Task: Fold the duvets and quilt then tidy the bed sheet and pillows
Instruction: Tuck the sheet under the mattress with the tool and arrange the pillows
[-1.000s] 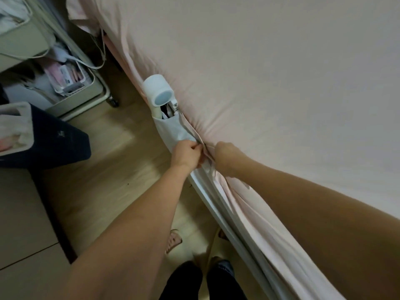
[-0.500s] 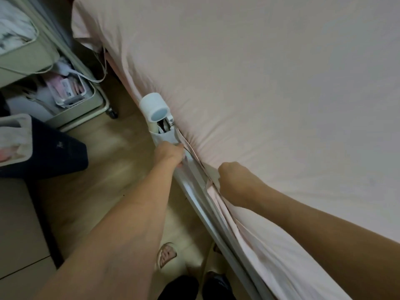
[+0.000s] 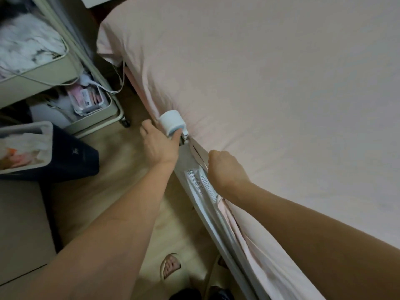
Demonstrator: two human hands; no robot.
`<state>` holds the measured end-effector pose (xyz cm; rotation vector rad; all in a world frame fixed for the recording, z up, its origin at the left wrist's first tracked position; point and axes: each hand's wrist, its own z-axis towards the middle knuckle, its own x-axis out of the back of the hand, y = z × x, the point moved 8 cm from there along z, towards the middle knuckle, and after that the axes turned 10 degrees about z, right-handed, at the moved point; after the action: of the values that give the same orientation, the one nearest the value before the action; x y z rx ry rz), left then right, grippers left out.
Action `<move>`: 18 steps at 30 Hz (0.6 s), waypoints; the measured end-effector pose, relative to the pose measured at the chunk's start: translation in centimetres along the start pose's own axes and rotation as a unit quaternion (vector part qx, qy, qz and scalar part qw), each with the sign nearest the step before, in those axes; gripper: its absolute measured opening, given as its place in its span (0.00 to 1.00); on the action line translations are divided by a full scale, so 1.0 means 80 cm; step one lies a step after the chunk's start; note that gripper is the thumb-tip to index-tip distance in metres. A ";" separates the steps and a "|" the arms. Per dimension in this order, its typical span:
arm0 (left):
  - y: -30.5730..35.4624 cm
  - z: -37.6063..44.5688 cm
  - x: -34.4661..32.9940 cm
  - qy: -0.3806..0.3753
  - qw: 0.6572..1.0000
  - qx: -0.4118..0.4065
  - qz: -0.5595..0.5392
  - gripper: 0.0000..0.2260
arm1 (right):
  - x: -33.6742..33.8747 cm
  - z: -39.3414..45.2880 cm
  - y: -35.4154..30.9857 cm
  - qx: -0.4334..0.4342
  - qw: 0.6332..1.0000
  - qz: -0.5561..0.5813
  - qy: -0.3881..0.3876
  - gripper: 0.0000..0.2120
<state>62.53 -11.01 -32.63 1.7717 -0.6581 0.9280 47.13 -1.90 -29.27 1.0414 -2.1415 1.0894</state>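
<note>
A pale pink bed sheet (image 3: pixel 270 94) lies smooth over the mattress and fills the right of the view. Its loose edge hangs along the mattress side, behind a grey mesh bed rail (image 3: pixel 201 187) that ends in a white round cap (image 3: pixel 171 122). My right hand (image 3: pixel 225 169) is curled into a fist at the mattress edge, gripping the sheet's edge where it meets the rail. My left hand (image 3: pixel 160 146) reaches to the rail's end with fingers stretched out, its thumb against the white cap.
A cream trolley (image 3: pixel 95 118) with baskets, cables and small packets stands close to the bed on the left. A dark blue bag (image 3: pixel 71 161) sits on the wooden floor beside it. My slippered feet (image 3: pixel 171 265) stand by the rail.
My left hand let go of the rail fabric and moved up to the white cap, fingers now spread. My right hand stayed fisted on the sheet edge, sliding toward the cap.
</note>
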 end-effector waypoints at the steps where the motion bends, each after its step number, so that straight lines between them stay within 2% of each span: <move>1: 0.012 0.000 0.002 0.000 0.999 -0.047 -0.015 0.30 | -0.004 -0.002 0.003 -0.005 1.000 0.000 -0.005 0.07; 3: 0.022 0.005 0.001 -0.018 0.995 -0.093 -0.031 0.25 | -0.009 0.000 0.008 -0.013 1.000 0.000 -0.020 0.06; 5: 0.024 0.009 0.001 -0.022 0.994 -0.097 -0.037 0.22 | -0.007 0.006 0.014 -0.015 1.000 0.001 -0.026 0.03; 13: 0.027 0.011 0.007 -0.022 0.992 -0.123 -0.032 0.20 | -0.010 0.005 0.013 -0.028 1.000 -0.006 -0.011 0.05; 18: 0.035 0.007 0.009 -0.043 0.994 -0.102 -0.019 0.19 | -0.022 0.020 -0.005 -0.054 0.998 0.010 -0.035 0.06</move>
<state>60.90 -12.54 -30.68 1.6429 -0.7454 0.7341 48.31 -2.69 -31.24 1.0243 -2.2446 0.9474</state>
